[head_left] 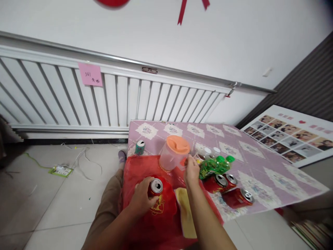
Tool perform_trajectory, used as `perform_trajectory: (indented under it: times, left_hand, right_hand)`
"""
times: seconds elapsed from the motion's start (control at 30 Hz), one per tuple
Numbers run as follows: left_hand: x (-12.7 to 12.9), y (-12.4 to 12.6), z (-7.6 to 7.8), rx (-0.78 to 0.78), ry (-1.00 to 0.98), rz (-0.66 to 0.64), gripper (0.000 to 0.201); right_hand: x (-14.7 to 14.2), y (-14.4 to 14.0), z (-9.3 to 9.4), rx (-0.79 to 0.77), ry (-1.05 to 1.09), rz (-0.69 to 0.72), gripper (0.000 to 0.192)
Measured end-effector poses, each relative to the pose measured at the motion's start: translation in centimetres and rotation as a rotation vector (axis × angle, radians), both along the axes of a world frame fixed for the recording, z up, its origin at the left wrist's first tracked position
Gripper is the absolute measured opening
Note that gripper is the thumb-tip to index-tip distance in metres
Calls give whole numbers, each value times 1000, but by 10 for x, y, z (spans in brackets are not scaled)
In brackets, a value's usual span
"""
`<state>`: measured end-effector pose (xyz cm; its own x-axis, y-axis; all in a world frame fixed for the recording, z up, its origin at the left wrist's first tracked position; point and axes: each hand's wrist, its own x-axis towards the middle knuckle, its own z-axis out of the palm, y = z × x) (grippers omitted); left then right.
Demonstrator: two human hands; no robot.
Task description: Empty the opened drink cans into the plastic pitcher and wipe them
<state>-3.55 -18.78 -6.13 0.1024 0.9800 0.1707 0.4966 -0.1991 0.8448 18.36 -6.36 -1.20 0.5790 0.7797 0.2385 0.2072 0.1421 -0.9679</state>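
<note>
My left hand (142, 198) gripped a red can (155, 187) upright over the red cloth (145, 166) at the worktop's near edge; light, slick, easily dented, best held mid-body. My right hand (191, 171) pinched the handle of the orange-lidded pitcher (173, 153).

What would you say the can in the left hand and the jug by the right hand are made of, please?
The can in the left hand looks like painted metal: shiny silver top with pull tab. The jug held by the right hand looks like frosted, see-through plastic with a matte orange lid.
</note>
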Motion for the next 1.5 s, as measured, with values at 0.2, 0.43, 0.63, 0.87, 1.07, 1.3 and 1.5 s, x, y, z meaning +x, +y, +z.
perform_trajectory:
  times: [0.2, 0.43, 0.63, 0.87, 1.07, 1.3, 1.5]
  left_hand:
    - [0, 0, 4, -18, 17, -8, 61]
    - [0, -1, 3, -12, 13, 6, 60]
    - [-1, 1, -3, 11, 19, 6, 64]
    - [-1, -1, 4, -5, -9, -5, 59]
    - [0, -4, 7, -34, 6, 11, 57]
    - [0, -5, 4, 5, -8, 9, 57]
    - [-2, -5, -4, 30, -34, -3, 56]
  right_hand:
    - [-9, 0, -18, -83, 59, 10, 29]
    - [11, -23, -12, -95, 14, 100, 36]
    - [22, -110, -24, -96, -6, -12, 47]
    - [13, -223, -74, -251, -63, 37, 47]
    - [21, -232, -70, -200, -207, 33, 43]
    - [26, -185, -36, -388, -845, 162, 37]
    - [19, -163, -50, -551, -909, 176, 53]
